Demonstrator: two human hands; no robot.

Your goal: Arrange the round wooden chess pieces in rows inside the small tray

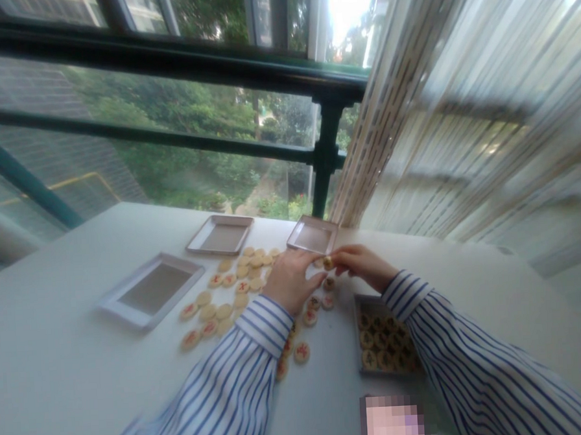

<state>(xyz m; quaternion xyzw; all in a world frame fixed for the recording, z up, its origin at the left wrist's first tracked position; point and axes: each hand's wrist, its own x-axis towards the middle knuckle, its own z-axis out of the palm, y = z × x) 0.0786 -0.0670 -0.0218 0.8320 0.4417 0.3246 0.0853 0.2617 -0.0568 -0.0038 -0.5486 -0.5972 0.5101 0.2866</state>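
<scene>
We pinch one xiangqi piece [328, 263] btw. fingertips of left hand [291, 280] & right hand [364, 264], just beside small tray [313, 238].

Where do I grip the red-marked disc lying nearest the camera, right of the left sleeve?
Pinch the red-marked disc across its round rim, coming straight down from above. It lies flat and low on the table, so only the rim offers a hold. Fingers probably go best on its near and far sides: the left sleeve and a neighbouring disc crowd its left.
</scene>
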